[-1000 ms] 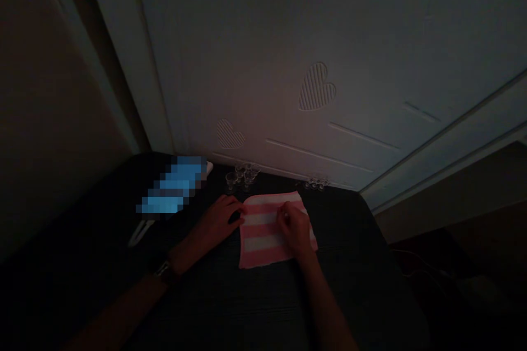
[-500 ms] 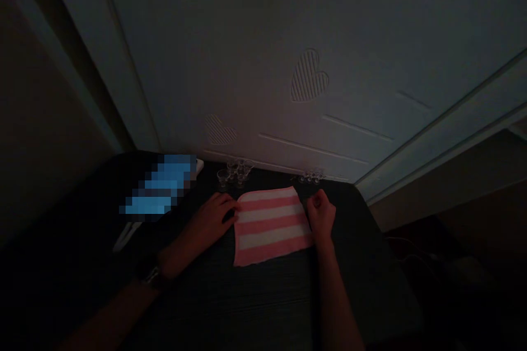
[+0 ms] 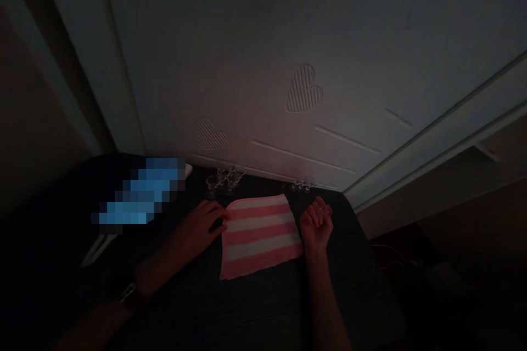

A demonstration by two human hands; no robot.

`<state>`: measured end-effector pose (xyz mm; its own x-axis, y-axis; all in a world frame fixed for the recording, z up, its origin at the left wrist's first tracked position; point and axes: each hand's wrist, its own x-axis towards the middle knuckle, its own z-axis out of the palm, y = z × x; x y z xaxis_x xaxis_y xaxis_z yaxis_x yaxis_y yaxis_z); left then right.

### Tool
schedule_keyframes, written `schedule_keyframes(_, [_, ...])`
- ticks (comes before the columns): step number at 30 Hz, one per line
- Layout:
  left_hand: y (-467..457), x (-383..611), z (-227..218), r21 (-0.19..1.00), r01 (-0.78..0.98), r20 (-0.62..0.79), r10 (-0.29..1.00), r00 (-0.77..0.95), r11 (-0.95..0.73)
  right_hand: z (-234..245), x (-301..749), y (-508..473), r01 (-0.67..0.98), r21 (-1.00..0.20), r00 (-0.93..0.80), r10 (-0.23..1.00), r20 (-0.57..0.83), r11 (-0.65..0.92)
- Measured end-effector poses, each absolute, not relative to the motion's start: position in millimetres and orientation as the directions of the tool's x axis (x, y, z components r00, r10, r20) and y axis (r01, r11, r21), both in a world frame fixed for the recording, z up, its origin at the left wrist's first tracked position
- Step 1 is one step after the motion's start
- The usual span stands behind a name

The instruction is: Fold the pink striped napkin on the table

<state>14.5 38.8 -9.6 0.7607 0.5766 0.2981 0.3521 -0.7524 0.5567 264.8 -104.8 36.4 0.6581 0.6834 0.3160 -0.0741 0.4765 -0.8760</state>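
Observation:
A pink-and-white striped cloth [image 3: 261, 236] lies spread flat on the dark table. My left hand [image 3: 206, 222] rests at its left edge, thumb apart from the fingers and fingertips touching the fabric. Just beyond the cloth's right edge, my right hand [image 3: 317, 222] is turned up with curled fingers. They grip a small clear object [image 3: 326, 211], too dim to name exactly. Behind my left hand stand several small clear cups [image 3: 225, 181]. Another cluster of small clear pieces [image 3: 302, 184] sits at the back, near my right hand.
A phone-like device with a blurred, lit screen [image 3: 142, 192] leans on a light stand [image 3: 99, 247] at the left. A pale panel with heart reliefs [image 3: 304, 90] rises behind the dark table [image 3: 255, 312]. Cables [image 3: 391, 249] run beyond the table's right side.
My right hand has rotated, turning its fingers upward and bringing the small clear object into sight. My left hand stays at the cloth's edge. The whole view has shifted slightly.

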Motion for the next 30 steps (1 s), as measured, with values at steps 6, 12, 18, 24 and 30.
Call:
schedule_keyframes(6, [39.1, 14.5, -9.2, 0.556, 0.362, 0.285, 0.581, 0.762, -0.748, 31.6, 249.1, -105.9, -0.136, -0.922, 0.537, 0.809, 0.239, 0.363])
schedule_keyframes(12, [37.2, 14.4, -4.5, 0.524, 0.370, 0.291, 0.569, 0.769, -0.767, 28.3, 222.8, -94.4, -0.321, -0.925, 0.240, 0.962, 0.129, 0.204])
schedule_keyframes(18, [13.9, 16.4, 8.8, 0.351, 0.438, 0.336, 0.548, 0.766, -0.828, 23.1, 222.6, -87.3, -0.217, -0.976, 0.023, 1.000, 0.000, 0.005])
schedule_keyframes(24, [-8.4, 21.4, 17.1, 0.275, 0.319, 0.384, 0.408, 0.828, -0.907, 26.9, 223.3, -84.5, -0.127, -0.991, 0.011, 0.999, -0.042, -0.040])
schedule_keyframes(30, [-9.5, 21.8, 24.7, 0.278, 0.249, 0.438, 0.353, 0.827, -0.928, 33.0, 207.7, -86.5, -0.163, -0.984, -0.183, 0.982, -0.045, -0.076])
